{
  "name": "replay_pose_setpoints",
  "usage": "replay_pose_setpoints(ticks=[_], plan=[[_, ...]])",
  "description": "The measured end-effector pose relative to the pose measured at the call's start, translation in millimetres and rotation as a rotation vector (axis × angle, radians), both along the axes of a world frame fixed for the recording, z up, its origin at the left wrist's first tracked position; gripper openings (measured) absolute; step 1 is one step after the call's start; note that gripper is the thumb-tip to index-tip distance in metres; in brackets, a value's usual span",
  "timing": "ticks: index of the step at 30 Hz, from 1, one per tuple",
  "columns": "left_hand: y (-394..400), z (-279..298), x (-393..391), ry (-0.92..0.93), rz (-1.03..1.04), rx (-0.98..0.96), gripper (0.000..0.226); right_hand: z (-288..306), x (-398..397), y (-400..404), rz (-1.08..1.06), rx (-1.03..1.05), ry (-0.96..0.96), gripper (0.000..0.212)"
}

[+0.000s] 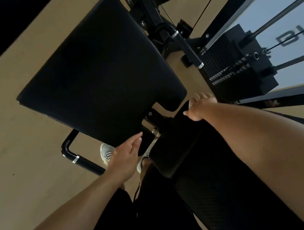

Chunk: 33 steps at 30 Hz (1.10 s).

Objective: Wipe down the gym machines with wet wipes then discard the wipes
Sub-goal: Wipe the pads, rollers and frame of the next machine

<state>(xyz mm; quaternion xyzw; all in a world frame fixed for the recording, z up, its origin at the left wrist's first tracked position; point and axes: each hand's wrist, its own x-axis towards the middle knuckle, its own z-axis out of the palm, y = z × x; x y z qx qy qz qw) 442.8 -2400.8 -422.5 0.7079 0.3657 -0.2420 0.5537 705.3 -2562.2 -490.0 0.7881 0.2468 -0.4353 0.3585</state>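
I look straight down on a gym machine with a large black padded seat point(98, 67) and a black back pad point(205, 166) below it. My left hand point(126, 156) lies with straight fingers against the near edge of the seat pad. My right hand point(199, 107) rests on the top end of the back pad, near the seat's corner notch, fingers spread and bent over the edge. No wet wipe shows in either hand; the palms are hidden.
A black weight stack point(239, 65) with chrome guide rods stands at the right. Black handles with chrome rings stick out at the left point(80, 160) and behind the seat point(188, 49). My shoes point(106, 152) stand on the tan floor under the seat.
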Motion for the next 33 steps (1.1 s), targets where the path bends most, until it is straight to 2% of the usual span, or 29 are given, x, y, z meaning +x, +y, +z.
replay_pose_setpoints(ticks=[4,7,11,16,19,22,25,27,33], plan=[[-5.0,-2.1,-5.7,-0.012,0.038,0.049,0.047,-21.8,-28.0,10.4,0.111,-0.028,-0.021,0.083],[-5.4,-7.2,-10.5,0.012,0.053,0.061,0.047,-36.7,-100.2,28.4,0.262,0.041,0.164,0.091],[-5.4,-15.5,-19.6,0.023,0.076,0.088,0.045,-40.7,-190.4,41.0,0.418,0.034,0.337,0.077],[-8.3,-19.9,-26.7,0.051,0.097,0.106,0.043,-44.8,-182.6,37.6,0.373,0.132,0.447,0.071],[-14.6,-12.8,-22.2,0.037,0.118,0.096,0.043,-38.9,-189.7,35.0,0.398,0.104,0.502,0.074],[-23.5,-2.9,-14.2,0.009,0.107,0.098,0.045,-21.3,-198.9,32.0,0.420,0.084,0.540,0.077],[-27.5,8.3,-5.4,-0.012,0.118,0.087,0.045,0.8,-191.8,23.7,0.357,0.147,0.584,0.073],[-29.3,16.7,0.7,-0.019,0.090,0.078,0.045,13.3,-163.7,18.4,0.312,0.177,0.530,0.071],[-27.8,16.1,15.0,-0.037,0.065,0.051,0.042,31.4,-27.1,1.1,0.161,0.083,0.093,0.058]])
